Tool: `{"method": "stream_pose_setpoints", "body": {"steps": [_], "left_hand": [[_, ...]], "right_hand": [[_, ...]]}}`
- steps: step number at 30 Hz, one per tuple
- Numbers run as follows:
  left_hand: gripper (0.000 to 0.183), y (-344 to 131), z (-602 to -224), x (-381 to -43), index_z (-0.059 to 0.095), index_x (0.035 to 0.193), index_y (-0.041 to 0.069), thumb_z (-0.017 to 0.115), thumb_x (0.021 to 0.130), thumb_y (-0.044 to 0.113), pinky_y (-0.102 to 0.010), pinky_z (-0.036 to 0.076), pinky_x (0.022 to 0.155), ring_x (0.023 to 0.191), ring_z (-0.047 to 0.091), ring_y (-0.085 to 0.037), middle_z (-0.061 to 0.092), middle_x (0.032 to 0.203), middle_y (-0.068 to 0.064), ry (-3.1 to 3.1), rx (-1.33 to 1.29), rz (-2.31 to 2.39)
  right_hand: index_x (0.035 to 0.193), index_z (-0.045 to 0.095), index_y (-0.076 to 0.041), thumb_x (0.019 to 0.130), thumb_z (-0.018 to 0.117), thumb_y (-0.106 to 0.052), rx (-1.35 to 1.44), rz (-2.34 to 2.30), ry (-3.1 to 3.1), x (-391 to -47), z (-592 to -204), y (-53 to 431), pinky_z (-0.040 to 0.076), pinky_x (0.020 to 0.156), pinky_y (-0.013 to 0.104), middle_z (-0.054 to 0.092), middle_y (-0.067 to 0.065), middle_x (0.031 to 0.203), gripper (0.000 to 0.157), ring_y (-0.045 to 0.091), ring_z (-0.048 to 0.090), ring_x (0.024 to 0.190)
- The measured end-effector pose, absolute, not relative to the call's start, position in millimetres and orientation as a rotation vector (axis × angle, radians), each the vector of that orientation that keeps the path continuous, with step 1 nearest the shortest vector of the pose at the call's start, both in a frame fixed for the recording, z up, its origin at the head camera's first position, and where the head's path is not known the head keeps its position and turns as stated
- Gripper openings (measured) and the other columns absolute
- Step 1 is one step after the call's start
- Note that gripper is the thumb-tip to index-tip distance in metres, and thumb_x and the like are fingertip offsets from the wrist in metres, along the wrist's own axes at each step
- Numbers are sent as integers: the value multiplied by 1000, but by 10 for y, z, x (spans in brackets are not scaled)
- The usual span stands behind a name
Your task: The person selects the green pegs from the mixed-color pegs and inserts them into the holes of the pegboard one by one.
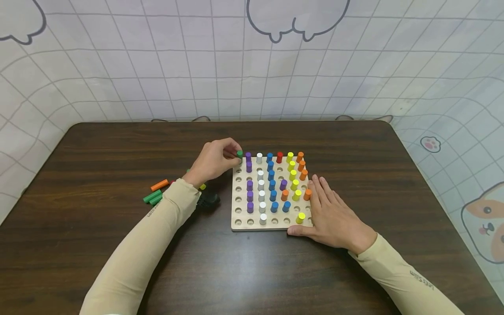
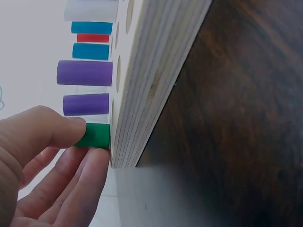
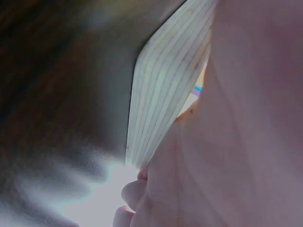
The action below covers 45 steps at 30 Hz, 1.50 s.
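A wooden pegboard (image 1: 241, 227) lies on the table with columns of purple, white, blue, yellow and orange pegs, plus a red peg (image 1: 279, 157) in the far row. At its far left corner my left hand (image 1: 214, 159) pinches a green peg (image 2: 97, 135) between thumb and fingers. In the left wrist view that peg stands upright against the board's top face, beside a purple peg (image 2: 86, 104); whether it sits in the hole is hidden. My right hand (image 1: 334, 214) rests along the board's near right edge, fingers straight, thumb on the near side. It covers some holes there.
Loose green pegs (image 1: 152, 196) and an orange peg (image 1: 159, 185) lie left of the board, partly behind the left forearm. A black object (image 1: 208, 200) sits between that forearm and the board. A patterned curtain (image 1: 228, 65) hangs behind the dark table (image 1: 244, 271).
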<state>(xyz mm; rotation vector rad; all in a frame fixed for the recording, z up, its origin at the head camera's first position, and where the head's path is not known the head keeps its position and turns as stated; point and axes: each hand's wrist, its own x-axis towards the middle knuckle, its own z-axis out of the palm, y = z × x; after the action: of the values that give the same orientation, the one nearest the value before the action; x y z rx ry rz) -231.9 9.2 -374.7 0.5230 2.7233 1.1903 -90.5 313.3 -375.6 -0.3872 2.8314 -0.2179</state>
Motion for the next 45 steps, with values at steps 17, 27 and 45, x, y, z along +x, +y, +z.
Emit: {"method": "stream_pose_setpoints", "body": {"steps": [17, 27, 45], "left_hand": [[17, 156, -3788, -2225, 69, 110, 8, 71, 94, 12, -39, 62, 93, 101, 75, -25, 76, 111, -9, 2797, 477, 1265], [19, 221, -3807, -2181, 70, 113, 7, 72, 94, 12, -40, 62, 93, 99, 75, -25, 76, 110, -11, 2849, 466, 1238], [21, 193, -3820, -2202, 70, 113, 8, 73, 93, 13, -38, 62, 93, 101, 74, -24, 75, 110, -10, 2819, 412, 1241]], "right_hand": [[163, 12, 6, 83, 52, -89, -394, -221, 2834, -897, -3751, 3135, 25, 126, 67, 8, 26, 173, 130, 47, 8, 161], [163, 12, 7, 83, 53, -88, -385, -220, 2830, -897, -3750, 3142, 24, 126, 67, 8, 26, 173, 130, 47, 8, 161], [162, 13, 7, 83, 53, -87, -401, -222, 2836, -903, -3751, 3131, 25, 127, 66, 9, 27, 173, 130, 48, 9, 161]]}}
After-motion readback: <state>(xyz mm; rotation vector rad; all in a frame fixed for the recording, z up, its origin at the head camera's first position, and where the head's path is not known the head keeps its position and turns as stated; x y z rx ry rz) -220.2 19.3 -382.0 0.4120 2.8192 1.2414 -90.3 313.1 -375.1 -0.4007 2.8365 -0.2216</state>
